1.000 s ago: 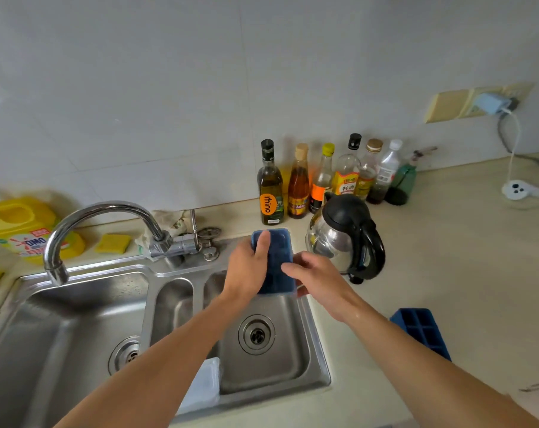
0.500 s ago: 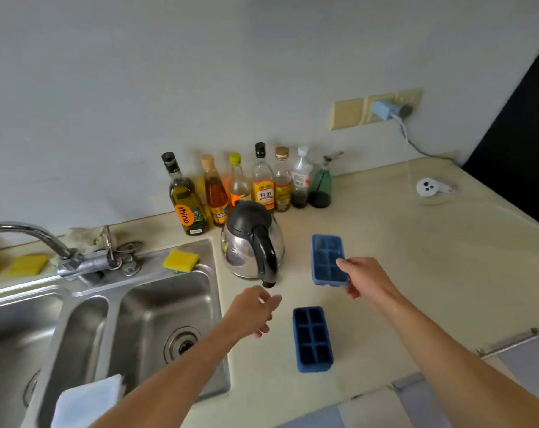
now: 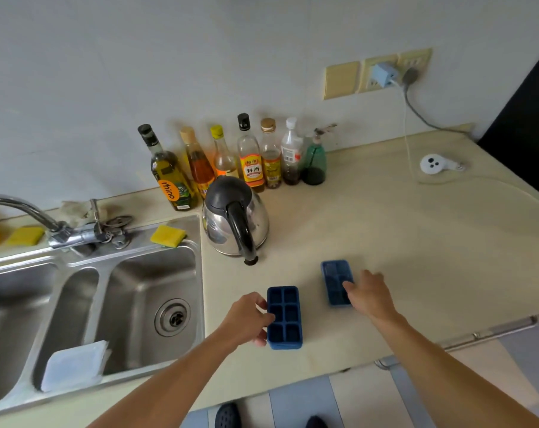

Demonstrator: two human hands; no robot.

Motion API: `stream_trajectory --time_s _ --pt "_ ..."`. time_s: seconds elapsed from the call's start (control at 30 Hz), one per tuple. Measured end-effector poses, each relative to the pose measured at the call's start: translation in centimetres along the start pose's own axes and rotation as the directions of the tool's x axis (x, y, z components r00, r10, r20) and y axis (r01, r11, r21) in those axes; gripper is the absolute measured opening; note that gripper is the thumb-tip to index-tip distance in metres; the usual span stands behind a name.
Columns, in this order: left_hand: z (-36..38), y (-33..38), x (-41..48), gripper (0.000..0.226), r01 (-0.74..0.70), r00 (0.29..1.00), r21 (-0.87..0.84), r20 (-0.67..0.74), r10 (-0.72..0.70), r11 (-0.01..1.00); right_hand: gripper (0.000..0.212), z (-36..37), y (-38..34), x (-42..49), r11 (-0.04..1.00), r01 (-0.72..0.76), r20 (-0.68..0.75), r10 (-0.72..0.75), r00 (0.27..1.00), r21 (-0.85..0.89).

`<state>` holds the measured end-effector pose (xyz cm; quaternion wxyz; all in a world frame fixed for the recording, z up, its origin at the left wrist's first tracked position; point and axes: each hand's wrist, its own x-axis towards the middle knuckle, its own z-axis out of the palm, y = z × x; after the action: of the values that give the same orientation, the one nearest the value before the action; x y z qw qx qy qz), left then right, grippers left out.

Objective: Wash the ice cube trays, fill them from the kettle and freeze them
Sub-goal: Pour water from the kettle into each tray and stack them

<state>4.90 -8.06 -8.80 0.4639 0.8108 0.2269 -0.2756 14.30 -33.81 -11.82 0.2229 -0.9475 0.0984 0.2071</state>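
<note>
At the far left a steel sink [image 3: 144, 273] ran out of frame, with a yellow sponge [image 3: 167, 235] on its back rim. Right of it, on the pale counter [image 3: 385, 230], stood the kettle [image 3: 235, 217], its handle facing the person. The left hand [image 3: 246, 319] reached in from below, fingers curled round the left long edge of the darker tray [image 3: 284, 316], gripping it. That tray lay flat near the counter's front edge, cups up, long axis running away from the person. Just right, apart from it, the lighter tray [image 3: 336, 281] lay almost parallel. The right hand [image 3: 370, 296] covered its near right corner, thumb across the rim. Motion blur hid whether it gripped or merely rested there.
</note>
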Motion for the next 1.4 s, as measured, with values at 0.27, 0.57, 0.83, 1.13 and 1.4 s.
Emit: stream_trajectory --time_s 0.27,0.57,0.83,1.13,1.4 --pt "1.7 0.0 0.0 0.038 0.072 0.996 -0.223 0.07 -0.058 0.972 0.025 0.4 -5.2 -4.6 0.942 0.297 0.15 -0.32 0.936 0.155" --pt "-0.3 0.7 0.3 0.029 -0.028 0.999 -0.255 -0.05 0.016 0.966 0.028 2.2 -4.7 -7.2 0.947 0.316 0.276 -0.319 0.907 0.056" --pt "-0.1 0.8 0.4 0.016 -0.09 0.995 -0.249 -0.055 0.079 0.964 0.029 2.3 -4.8 -7.5 0.957 0.28 0.221 -0.291 0.931 0.078" --pt "0.1 1.2 0.6 0.017 -0.075 0.997 -0.298 -0.029 0.07 0.952 0.033 1.6 -4.9 -7.8 0.965 0.251 0.195 -0.262 0.945 0.077" --pt "-0.6 2.3 0.4 0.012 -0.132 0.99 -0.296 -0.088 0.11 0.946 0.028 1.0 -5.6 -8.6 0.953 0.281 0.111 -0.293 0.95 0.116"
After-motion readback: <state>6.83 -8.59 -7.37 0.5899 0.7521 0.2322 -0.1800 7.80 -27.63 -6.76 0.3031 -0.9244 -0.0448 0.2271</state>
